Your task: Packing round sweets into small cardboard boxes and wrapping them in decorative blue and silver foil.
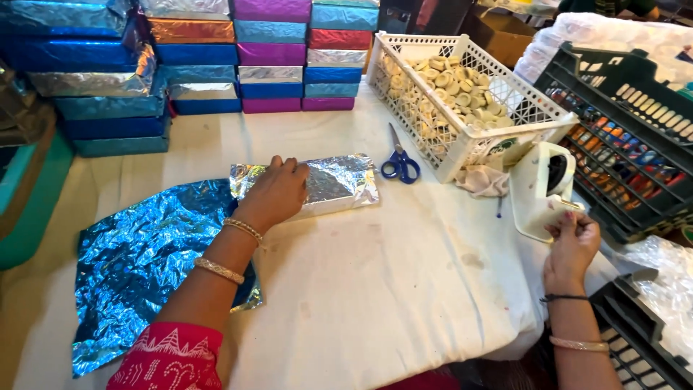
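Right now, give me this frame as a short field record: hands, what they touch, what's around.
left hand: left hand flat on a silver foil-wrapped box
right hand: right hand at the front of a white tape dispenser, fingers pinched there
surface: table with white cloth
beside box: blue foil sheet, crinkled, lying flat at its left
scissors: blue-handled scissors, lying shut between box and basket
basket: white basket of small pale round pieces
back: stacks of foil-wrapped boxes, mixed colours
right edge: black crates
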